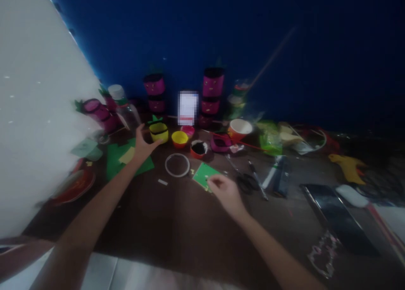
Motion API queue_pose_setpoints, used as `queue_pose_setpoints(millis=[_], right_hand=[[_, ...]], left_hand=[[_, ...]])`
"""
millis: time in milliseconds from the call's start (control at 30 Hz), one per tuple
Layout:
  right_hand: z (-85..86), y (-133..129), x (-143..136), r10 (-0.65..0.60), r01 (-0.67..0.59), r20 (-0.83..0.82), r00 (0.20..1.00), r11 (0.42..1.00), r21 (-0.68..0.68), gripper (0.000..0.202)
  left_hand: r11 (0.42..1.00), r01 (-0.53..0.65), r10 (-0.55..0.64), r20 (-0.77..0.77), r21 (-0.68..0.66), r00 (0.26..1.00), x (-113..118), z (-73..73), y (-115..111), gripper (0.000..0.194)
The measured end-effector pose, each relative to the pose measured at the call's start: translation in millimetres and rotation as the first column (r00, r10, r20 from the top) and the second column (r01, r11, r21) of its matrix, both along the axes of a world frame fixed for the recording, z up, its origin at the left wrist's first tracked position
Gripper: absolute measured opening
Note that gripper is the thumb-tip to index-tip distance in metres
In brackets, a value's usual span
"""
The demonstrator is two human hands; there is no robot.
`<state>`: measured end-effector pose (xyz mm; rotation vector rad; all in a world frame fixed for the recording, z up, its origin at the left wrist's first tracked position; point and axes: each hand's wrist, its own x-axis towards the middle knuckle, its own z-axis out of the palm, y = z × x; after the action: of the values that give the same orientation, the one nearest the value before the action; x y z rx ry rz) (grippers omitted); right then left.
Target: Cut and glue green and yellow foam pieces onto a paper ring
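My left hand (144, 146) reaches out with thumb and fingers spread. Its thumb tip overlaps the lower edge of a small yellow cup (159, 134) with a black band and green leaves; whether they touch I cannot tell. Over a green card (202, 175) on the table, my right hand (226, 193) has its fingertips pinched together. A small pale bit shows by those fingertips, but what they hold is too blurred to name. Between the hands lies a clear ring (177, 165). Behind it stand a yellow cup (179, 139) and a red cup with dark contents (198, 149).
Purple banded figures (213, 85), a plastic bottle (125, 108) and a lit screen (187, 108) stand at the back. Green sheets (115, 159) lie left. Scissors (247, 182), a pen (257, 180), a yellow glue gun (348, 167) and a dark phone (338, 214) lie right.
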<state>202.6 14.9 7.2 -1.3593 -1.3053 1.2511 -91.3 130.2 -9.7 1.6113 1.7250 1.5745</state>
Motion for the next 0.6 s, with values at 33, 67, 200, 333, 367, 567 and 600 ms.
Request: queue_pose_setpoints(millis=[33,67,200,333,367,567,600], right_hand=[[1.4,0.0,0.0,-0.002,0.002,0.000,1.000,1.000,0.004,0.018],[3.4,0.0,0.0,-0.004,0.004,-0.002,1.000,1.000,0.008,0.017],[16.9,-0.7,-1.3,-0.018,0.018,-0.012,1.000,1.000,0.020,0.016],[39.1,0.5,-7.6,-0.023,0.022,0.021,1.000,0.999,0.045,0.014],[45.3,1.5,-10.0,-0.027,0.025,0.033,0.999,0.997,0.076,0.014],[75.2,6.5,-25.4,-0.060,0.051,0.014,0.998,0.931,0.361,0.009],[78.3,6.5,-27.4,-0.054,0.046,0.012,0.998,0.928,0.371,0.008]], left_hand=[[1.000,-0.011,0.011,0.024,0.008,1.000,1.2,3.2,-2.3,0.085],[1.000,-0.020,0.020,0.053,0.013,0.998,2.7,7.1,-5.4,0.084],[1.000,-0.020,0.022,0.196,-0.010,0.980,16.0,29.5,-26.2,0.078],[0.995,0.084,-0.057,0.362,-0.059,0.930,46.0,56.7,-55.7,0.076],[0.990,0.122,-0.081,0.421,-0.072,0.903,55.4,62.2,-62.8,0.074],[0.964,0.262,-0.204,0.503,-0.046,0.840,101.1,73.7,-89.4,0.069],[0.963,0.266,-0.213,0.488,-0.041,0.846,105.2,73.6,-91.4,0.070]])
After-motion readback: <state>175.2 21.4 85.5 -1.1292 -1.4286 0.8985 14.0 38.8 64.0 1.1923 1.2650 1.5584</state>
